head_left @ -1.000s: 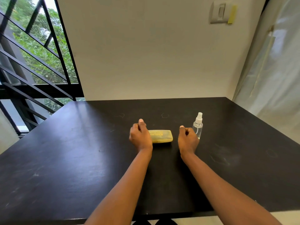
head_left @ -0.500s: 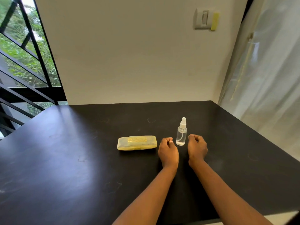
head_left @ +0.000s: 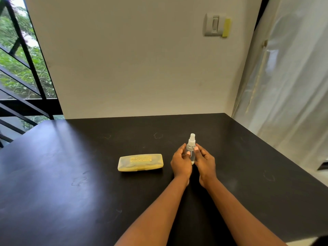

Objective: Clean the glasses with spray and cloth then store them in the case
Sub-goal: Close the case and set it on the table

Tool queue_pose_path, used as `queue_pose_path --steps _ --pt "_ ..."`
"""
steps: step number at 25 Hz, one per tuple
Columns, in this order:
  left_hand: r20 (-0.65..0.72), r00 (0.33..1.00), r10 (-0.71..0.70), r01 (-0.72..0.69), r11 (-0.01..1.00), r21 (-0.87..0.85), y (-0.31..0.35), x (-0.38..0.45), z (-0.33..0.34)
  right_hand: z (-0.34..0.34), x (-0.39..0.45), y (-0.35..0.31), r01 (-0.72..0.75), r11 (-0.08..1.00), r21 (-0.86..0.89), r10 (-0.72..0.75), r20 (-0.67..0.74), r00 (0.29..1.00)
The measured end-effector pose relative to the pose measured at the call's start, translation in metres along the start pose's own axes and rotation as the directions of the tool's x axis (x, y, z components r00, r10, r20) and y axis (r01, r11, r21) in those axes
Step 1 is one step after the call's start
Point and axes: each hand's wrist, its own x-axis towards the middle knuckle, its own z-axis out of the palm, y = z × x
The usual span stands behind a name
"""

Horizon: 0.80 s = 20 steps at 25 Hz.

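I am wrapping the fingers (head_left: 188,153) of both hands around the spray bottle (head_left: 191,149), keeping it straight, case (head_left: 140,162) at nine o'clock.

Upright clear spray bottle (head_left: 191,151), shut yellow case (head_left: 140,162)

Black table (head_left: 71,174): closed yellow case (head_left: 140,162), upright spray bottle (head_left: 191,148) right.
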Motion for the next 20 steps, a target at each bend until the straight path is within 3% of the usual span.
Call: queue_pose_path --steps 5,9,20 --pt "-0.104 0.987 0.121 -0.101 0.979 0.176 0.002 0.000 -0.006 0.008 -0.005 -0.007 0.042 0.999 -0.004 -0.042 0.048 0.998" --pt "-0.173 0.974 0.146 -0.101 0.964 0.248 0.010 0.000 -0.020 0.022 -0.009 -0.012 0.051 0.999 -0.007 -0.050 0.100 0.994" --pt "-0.270 0.958 0.095 -0.022 0.965 0.262 0.017 -0.008 -0.043 0.045 -0.019 -0.006 -0.003 1.000 -0.011 0.005 0.197 0.980"
